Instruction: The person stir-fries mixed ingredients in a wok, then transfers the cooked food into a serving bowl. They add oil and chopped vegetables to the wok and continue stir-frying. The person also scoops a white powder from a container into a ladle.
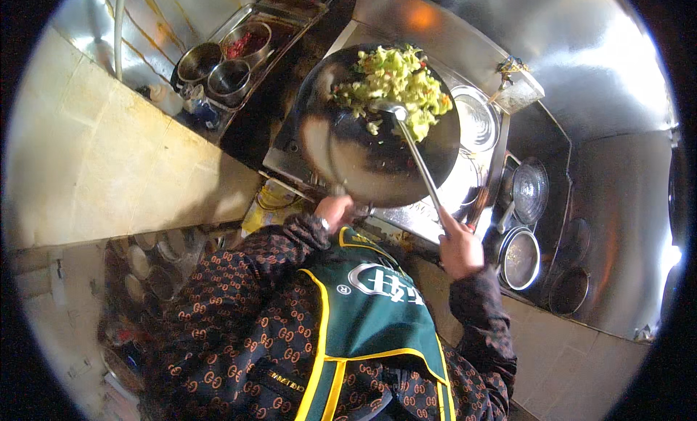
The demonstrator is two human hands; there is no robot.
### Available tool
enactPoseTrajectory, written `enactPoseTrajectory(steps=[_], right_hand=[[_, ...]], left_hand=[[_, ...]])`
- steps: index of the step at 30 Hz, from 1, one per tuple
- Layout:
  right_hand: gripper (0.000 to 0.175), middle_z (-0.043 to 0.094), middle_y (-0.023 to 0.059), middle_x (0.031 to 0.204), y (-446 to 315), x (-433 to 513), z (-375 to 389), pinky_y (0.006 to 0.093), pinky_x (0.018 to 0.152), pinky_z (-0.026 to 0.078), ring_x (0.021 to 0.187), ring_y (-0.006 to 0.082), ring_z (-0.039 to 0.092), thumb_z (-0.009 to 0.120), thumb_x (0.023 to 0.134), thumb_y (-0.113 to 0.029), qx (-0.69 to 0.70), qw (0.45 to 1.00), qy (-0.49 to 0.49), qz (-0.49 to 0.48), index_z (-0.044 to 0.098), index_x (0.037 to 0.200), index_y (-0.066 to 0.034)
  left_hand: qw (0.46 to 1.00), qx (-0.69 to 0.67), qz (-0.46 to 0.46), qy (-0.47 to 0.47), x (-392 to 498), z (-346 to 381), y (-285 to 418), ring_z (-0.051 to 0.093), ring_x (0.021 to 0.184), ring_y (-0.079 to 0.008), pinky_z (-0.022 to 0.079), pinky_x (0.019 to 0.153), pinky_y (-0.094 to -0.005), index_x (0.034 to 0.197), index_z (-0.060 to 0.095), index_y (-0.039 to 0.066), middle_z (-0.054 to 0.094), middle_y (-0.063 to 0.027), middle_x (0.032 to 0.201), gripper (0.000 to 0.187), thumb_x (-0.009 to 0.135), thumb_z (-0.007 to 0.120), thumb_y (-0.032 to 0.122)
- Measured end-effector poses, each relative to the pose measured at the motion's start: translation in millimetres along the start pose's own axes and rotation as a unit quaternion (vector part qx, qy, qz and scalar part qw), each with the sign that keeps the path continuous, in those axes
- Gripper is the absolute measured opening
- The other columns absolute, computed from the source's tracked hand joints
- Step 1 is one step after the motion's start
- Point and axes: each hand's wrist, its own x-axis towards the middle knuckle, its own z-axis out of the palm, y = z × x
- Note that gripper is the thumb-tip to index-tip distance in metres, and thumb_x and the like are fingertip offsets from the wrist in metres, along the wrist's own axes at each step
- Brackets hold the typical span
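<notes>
A large dark wok [354, 159] fills the space before me, its near rim towards my body. My left hand [335, 209] is closed at that rim, on the wok's handle, which the fingers mostly hide. Chopped pale-green vegetables [400, 80], flecked with red bits, are heaped against the far side of the wok. In my right hand [462, 249] is the long handle of a metal cooking ladle [419, 157]. The ladle's head lies against the lower edge of the vegetables.
Metal pots [228, 83], one with red contents, stand on a tray at the upper left. Right of the wok are a shiny round basin [476, 118], a brush [479, 206], a strainer [530, 184] and stacked bowls [519, 257]. A metal box [517, 91] rises at the stove's back right.
</notes>
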Motion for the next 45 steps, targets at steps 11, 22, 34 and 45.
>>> enactPoseTrajectory(steps=[11,22,34,45], right_hand=[[0.061,0.068,0.0149,0.088,20,99,3,0.0373,0.061,0.053,0.069,0.0257,0.066,0.059,0.091,-0.015,0.269,0.957,-0.07,0.083,0.039,0.149,-0.0124],[0.062,0.055,0.0049,0.073,-14,242,37,0.0294,0.041,0.041,0.051,0.0131,0.051,0.062,0.091,-0.01,0.534,0.837,-0.019,0.115,0.038,0.149,-0.0101],[0.063,0.069,0.0218,0.094,30,110,45,0.0402,0.077,0.054,0.084,0.0326,0.069,0.065,0.084,-0.012,0.153,0.984,0.065,-0.06,0.047,0.144,-0.0072],[0.059,0.07,0.0168,0.11,15,-11,-99,0.0329,0.087,0.052,0.096,0.0191,0.066,0.065,0.088,-0.008,0.219,0.943,-0.203,0.145,0.048,0.144,-0.0077]], left_hand=[[0.998,0.032,-0.035,0.052,100,55,109,0.051,0.049,-0.0138,0.039,0.037,-0.0274,0.087,0.058,0.004,0.061,-0.0107,0.07,0.019,0.089,0.056,0.023],[0.996,0.084,0.011,0.001,119,51,110,0.061,0.05,-0.0231,0.051,0.046,-0.0349,0.084,0.063,0.0,0.064,-0.0109,0.069,0.023,0.089,0.055,0.021],[0.993,-0.108,0.032,0.045,113,67,94,0.065,0.075,-0.0278,0.06,0.057,-0.0404,0.102,0.056,-0.001,0.062,-0.0145,0.087,0.019,0.088,0.055,0.012],[0.991,-0.128,0.02,-0.015,2,68,96,0.065,0.074,-0.0267,0.06,0.062,-0.0352,0.098,0.055,-0.003,0.065,-0.0167,0.089,0.015,0.089,0.056,0.01]])
